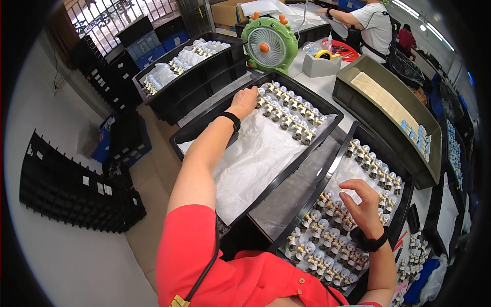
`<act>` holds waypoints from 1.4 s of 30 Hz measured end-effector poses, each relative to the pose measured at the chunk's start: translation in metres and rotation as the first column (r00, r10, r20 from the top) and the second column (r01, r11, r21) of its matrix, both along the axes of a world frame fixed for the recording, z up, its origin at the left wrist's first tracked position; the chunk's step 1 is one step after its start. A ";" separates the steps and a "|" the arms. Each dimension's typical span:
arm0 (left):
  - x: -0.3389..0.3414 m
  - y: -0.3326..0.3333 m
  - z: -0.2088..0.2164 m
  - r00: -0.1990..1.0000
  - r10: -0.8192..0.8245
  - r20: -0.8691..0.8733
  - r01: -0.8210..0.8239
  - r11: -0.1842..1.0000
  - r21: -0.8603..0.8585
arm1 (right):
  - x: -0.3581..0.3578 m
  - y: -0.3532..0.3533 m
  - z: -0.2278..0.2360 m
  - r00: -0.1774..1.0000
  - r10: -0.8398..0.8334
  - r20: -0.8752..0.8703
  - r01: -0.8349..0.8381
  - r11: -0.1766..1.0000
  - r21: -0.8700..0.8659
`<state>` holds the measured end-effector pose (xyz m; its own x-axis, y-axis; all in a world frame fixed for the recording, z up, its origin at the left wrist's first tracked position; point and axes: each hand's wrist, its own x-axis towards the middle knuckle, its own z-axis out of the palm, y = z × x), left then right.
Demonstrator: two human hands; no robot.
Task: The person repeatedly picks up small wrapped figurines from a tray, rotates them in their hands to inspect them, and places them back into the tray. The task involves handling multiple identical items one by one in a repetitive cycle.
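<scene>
Small pale-haired figurines (pixel 289 121) stand in rows on white plastic sheeting (pixel 255 158) at the far end of a black tray (pixel 263 193). My left hand (pixel 244 102) reaches to the left end of these rows, its fingers closed at a small figurine (pixel 260 95) that they partly cover. My right hand (pixel 364 203) hovers over a second black tray (pixel 376 137) on the right, thumb and fingers curved but apart, with nothing between them. Many like figurines (pixel 330 243) stand in rows in that tray, and bare sheeting shows between two groups.
A green fan (pixel 269 43) stands behind the left tray. A deep black crate (pixel 197 84) with figurines sits at the left, an olive bin (pixel 388 71) at the right. Tape sits in a grey dispenser (pixel 321 65). A person (pixel 371 25) works at the back.
</scene>
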<state>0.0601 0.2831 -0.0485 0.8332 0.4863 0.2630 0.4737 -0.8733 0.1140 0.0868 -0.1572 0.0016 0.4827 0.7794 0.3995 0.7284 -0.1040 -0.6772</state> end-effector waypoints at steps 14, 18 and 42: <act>0.008 -0.011 0.003 0.993 0.113 0.038 -0.101 0.967 -0.236 | 0.001 0.000 -0.005 1.000 0.027 -0.013 -0.027 0.998 -0.054; 0.006 -0.010 -0.011 0.999 0.044 -0.027 -0.048 0.981 -0.190 | 0.001 0.000 -0.006 0.999 0.036 -0.016 -0.037 0.998 -0.057; 0.003 -0.002 -0.013 1.000 0.006 0.017 -0.007 0.996 0.090 | 0.004 -0.001 -0.007 0.998 0.058 -0.001 -0.058 0.993 -0.103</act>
<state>0.0632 0.2808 -0.0618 0.8253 0.4657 0.3194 0.4782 -0.8772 0.0431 0.0907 -0.1583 -0.0055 0.4349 0.8429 0.3168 0.7367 -0.1307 -0.6635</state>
